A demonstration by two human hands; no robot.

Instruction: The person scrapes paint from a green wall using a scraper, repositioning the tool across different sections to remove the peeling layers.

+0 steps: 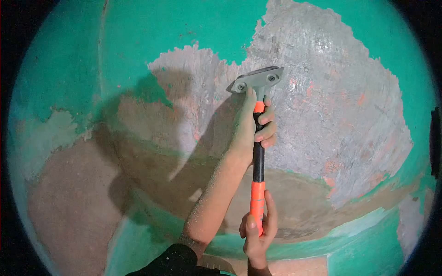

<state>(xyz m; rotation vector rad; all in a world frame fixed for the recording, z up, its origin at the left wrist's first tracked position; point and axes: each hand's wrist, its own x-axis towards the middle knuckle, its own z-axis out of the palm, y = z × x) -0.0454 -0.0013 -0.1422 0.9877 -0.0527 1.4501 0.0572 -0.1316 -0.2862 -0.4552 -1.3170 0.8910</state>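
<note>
A long-handled scraper point(258, 161) slants upright in front of the wall. My left hand point(258, 122) is wrapped round its upper shaft just below the head, thumb along the neck and fingers curled in from the right. Lower down, my right hand point(258, 227) grips the orange handle end, one finger stretched up beside it. The grey scraper head point(256, 82) has two screws and a wide blade edge at its top, which overlaps the bared grey patch point(317, 92) on the wall. Pale dust clings to my left forearm.
Green paint point(207, 23) surrounds the bared patch, with ragged edges. A brown bare area point(73, 184) lies at the left, and a brownish band point(294, 198) crosses the lower wall. Shadows of my arm and the tool fall on the left. A vertical crack point(101, 50) runs down the upper left.
</note>
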